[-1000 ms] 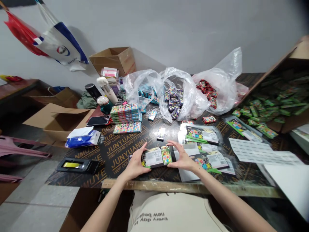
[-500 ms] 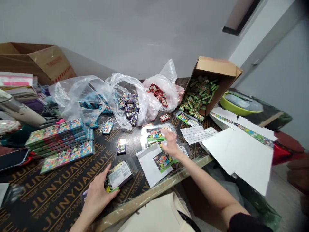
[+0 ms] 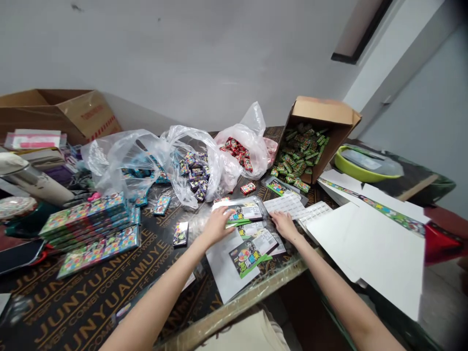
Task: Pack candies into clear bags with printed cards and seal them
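My left hand (image 3: 218, 225) reaches over the left end of a clear plastic sleeve with a printed black-and-green card (image 3: 249, 211), fingers apart and touching its edge. On the other side of that sleeve is my right hand (image 3: 284, 226), fingers spread and slightly bent, close to the lower edge of a white label sheet (image 3: 288, 204). Nearer me, another printed card (image 3: 244, 256) lies over a white sheet (image 3: 224, 273). A small dark box with a pale top (image 3: 180, 234) stands left of my left hand. My left forearm partly hides a sleeved pack (image 3: 189, 282).
Clear bags hold blue, purple (image 3: 197, 168) and red small packs (image 3: 237, 152). A tipped cardboard box (image 3: 321, 109) spills green packs. Stacked colourful boxes (image 3: 87, 214) and a bottle (image 3: 32, 178) stand left. White cardboard (image 3: 373, 243) and a lime-green basin (image 3: 351, 165) are right.
The view has turned right. My left hand has let go of the sleeved pack and moved right to the sleeved cards. My right hand has lowered beside the label sheets, which now lie further apart.
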A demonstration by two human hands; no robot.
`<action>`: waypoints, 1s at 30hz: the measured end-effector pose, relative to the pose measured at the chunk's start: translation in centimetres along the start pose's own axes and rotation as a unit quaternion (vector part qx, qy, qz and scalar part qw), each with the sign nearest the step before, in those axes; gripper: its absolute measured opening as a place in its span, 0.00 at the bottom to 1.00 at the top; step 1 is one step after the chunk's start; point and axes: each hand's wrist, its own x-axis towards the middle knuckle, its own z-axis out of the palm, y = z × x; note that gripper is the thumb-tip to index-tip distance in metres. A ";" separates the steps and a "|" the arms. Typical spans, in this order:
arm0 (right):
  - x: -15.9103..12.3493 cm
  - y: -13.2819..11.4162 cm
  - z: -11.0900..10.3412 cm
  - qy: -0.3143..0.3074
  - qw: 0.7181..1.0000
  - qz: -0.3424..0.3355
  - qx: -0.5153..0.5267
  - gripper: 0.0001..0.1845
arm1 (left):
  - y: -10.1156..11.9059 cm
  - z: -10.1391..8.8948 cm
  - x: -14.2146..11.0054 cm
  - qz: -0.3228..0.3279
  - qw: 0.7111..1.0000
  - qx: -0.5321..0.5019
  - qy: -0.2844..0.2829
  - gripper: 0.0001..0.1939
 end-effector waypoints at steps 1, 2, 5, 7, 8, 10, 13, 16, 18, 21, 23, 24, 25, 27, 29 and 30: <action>0.1 -0.1 0.2 0.005 1.000 -0.001 0.007 0.21 | 0.4 0.7 2.3 0.006 1.000 0.006 -0.021 0.35; 0.1 0.1 0.3 0.010 1.000 0.002 0.013 0.21 | 0.7 1.4 4.3 0.010 0.999 0.013 -0.039 0.41; 0.3 1.3 0.7 0.027 0.999 0.031 0.027 0.24 | 0.8 3.2 8.0 0.002 0.997 0.027 -0.071 0.52; 0.7 2.5 1.1 0.027 0.997 0.063 0.033 0.26 | 0.7 3.8 9.0 -0.007 0.997 0.034 -0.075 0.51; 0.9 3.0 1.4 0.021 0.996 0.076 0.036 0.26 | 0.6 4.0 9.2 -0.009 0.997 0.036 -0.072 0.50; 1.4 3.8 1.9 0.004 0.995 0.088 0.045 0.26 | 0.7 4.0 9.3 -0.007 0.997 0.039 -0.067 0.50; 2.0 4.1 2.7 -0.013 0.994 0.084 0.062 0.27 | 1.0 3.7 9.1 0.004 0.997 0.037 -0.061 0.52; 2.3 3.8 3.2 -0.020 0.995 0.063 0.079 0.27 | 1.2 3.6 9.3 0.000 0.999 0.033 -0.039 0.51; 2.4 3.6 3.4 -0.001 0.993 0.036 0.110 0.26 | 1.5 3.9 9.7 -0.006 0.999 0.027 -0.019 0.48; 2.3 3.5 3.6 0.063 0.983 0.016 0.170 0.24 | 2.5 4.4 10.3 0.001 1.000 0.013 -0.026 0.44; 2.0 3.6 3.5 0.103 0.976 0.023 0.192 0.24 | 3.3 4.3 10.0 0.006 0.999 0.003 -0.040 0.42; 1.7 3.7 3.4 0.118 0.973 0.030 0.198 0.24 | 3.5 3.9 9.3 0.004 0.999 -0.005 -0.037 0.41; 1.3 3.8 3.1 0.135 0.968 0.036 0.208 0.24 | 3.4 3.2 8.3 0.001 1.000 -0.016 -0.024 0.40; 0.3 3.9 2.6 0.170 0.957 0.049 0.230 0.23 | 2.4 1.3 5.0 -0.011 0.999 -0.050 0.018 0.36; -0.6 3.5 2.1 0.212 0.940 0.052 0.260 0.19 | 0.2 -1.2 0.0 -0.044 0.994 -0.086 0.055 0.32; -1.0 3.0 1.8 0.257 0.921 0.047 0.288 0.17 | -1.0 -2.4 -3.0 -0.074 0.990 -0.098 0.062 0.31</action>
